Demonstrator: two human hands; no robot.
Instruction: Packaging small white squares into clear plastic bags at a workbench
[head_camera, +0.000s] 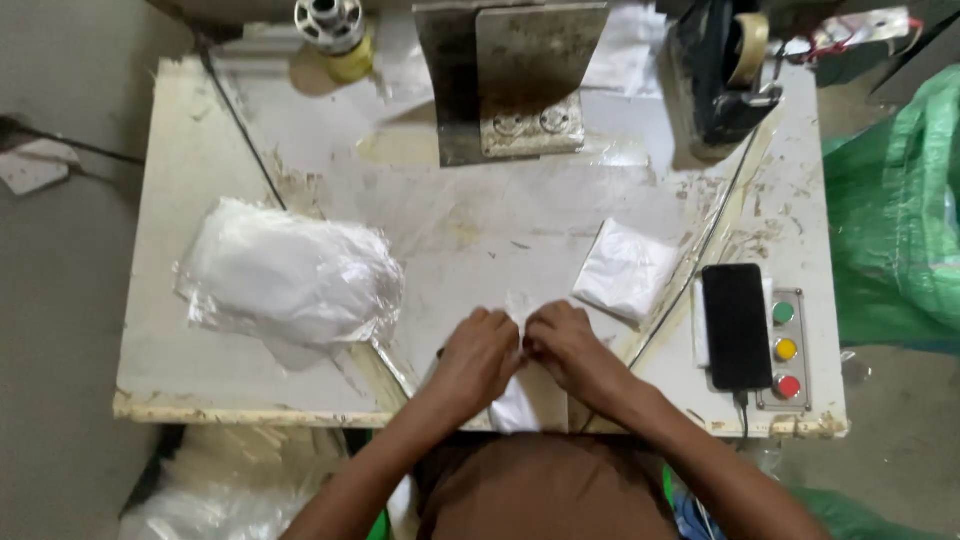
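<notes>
At the bottom centre, a white bag (517, 400) is pinched at its top edge by the left hand (478, 355) and right hand (568, 345), fingers closed together, and could be torn if tugged apart too hard.

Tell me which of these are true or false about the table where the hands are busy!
1. Both hands, left hand and right hand, pinch a white bag at the table's near edge. True.
2. The black phone lies left of the hands. False: it lies to their right, beside three coloured buttons.
3. A pile of plastic-wrapped white stuff sits left of the hands. True.
4. The buttons are all blue. False: green, yellow and red.
</notes>
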